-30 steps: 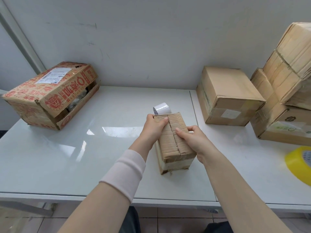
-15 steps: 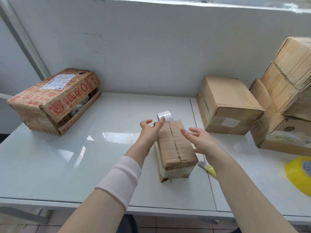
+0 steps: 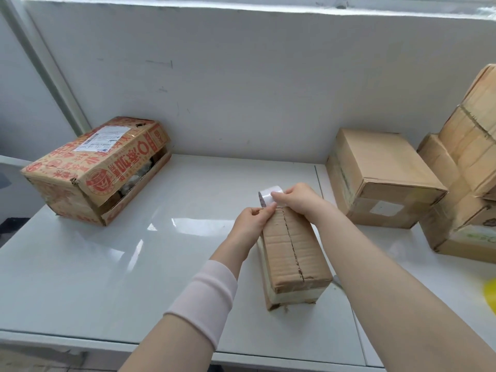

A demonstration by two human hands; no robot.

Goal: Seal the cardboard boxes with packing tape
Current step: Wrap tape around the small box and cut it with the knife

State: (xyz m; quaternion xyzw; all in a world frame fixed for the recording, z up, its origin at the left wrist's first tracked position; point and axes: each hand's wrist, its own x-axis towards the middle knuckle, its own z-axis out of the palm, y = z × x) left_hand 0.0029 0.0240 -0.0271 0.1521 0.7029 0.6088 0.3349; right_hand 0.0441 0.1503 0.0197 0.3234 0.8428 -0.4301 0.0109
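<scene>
The small cardboard box [image 3: 292, 253] stands in the middle of the bench [image 3: 107, 264], its centre seam not yet covered. At its far end the white tape roll [image 3: 268, 196] is gripped by the right hand [image 3: 298, 200], fingers curled over it. What seems to be the tape end [image 3: 271, 206] is pinched against the box's far edge by the left hand [image 3: 253, 218]. Sealing is judged barely begun, and the printed box [image 3: 99, 167], gaping at its side, is left to do.

Cardboard boxes: 3 singles (small plain box [image 3: 292, 251], red-printed box [image 3: 88, 170], brown box [image 3: 381, 167]) plus right stack [image 3: 467, 162], at least 2. White tape roll [image 3: 268, 191]: 1. Hands: 2 (left hand [image 3: 253, 221], right hand [image 3: 300, 201]).
</scene>
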